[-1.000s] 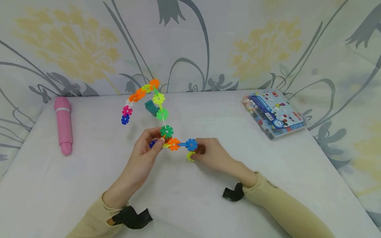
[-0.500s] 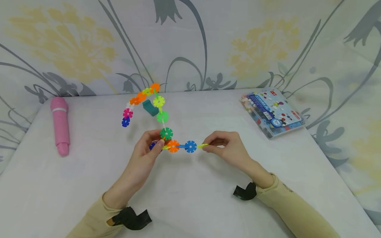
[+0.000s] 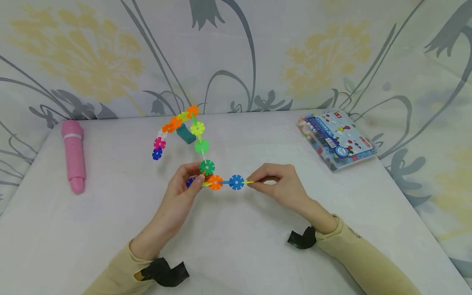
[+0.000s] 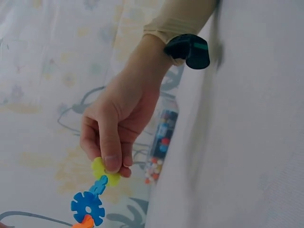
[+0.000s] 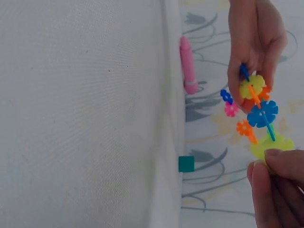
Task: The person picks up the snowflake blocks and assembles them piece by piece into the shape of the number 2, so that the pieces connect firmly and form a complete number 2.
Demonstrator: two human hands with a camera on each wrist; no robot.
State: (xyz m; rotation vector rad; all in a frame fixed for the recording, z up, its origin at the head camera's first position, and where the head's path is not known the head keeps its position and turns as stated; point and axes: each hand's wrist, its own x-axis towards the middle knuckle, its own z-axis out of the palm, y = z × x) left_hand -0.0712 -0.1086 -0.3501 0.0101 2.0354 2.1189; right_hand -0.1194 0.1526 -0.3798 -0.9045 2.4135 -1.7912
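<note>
A chain of colourful slotted snowflake discs rises from my left hand (image 3: 180, 190) and bends over at the top. That hand grips it between thumb and fingers near a dark green disc (image 3: 207, 167). A shorter branch reaches right through an orange disc (image 3: 215, 182) to a blue disc (image 3: 236, 182). My right hand (image 3: 284, 184) pinches a yellow disc (image 5: 280, 145), edge-on in the head view, at the blue end of this branch. In the left wrist view the yellow disc (image 4: 105, 173) meets a blue piece; how deep their slots sit I cannot tell.
A pink microphone-shaped thing (image 3: 74, 157) lies at the left of the white table (image 3: 236, 254). At the back right is a clear box of small coloured pieces (image 3: 337, 139). A teal block (image 3: 186, 134) sits behind the chain. Patterned cloth hangs behind.
My right hand has moved right, bringing the yellow disc from below the blue disc to its right side, then slightly back toward it. My left hand keeps its grip almost still.
</note>
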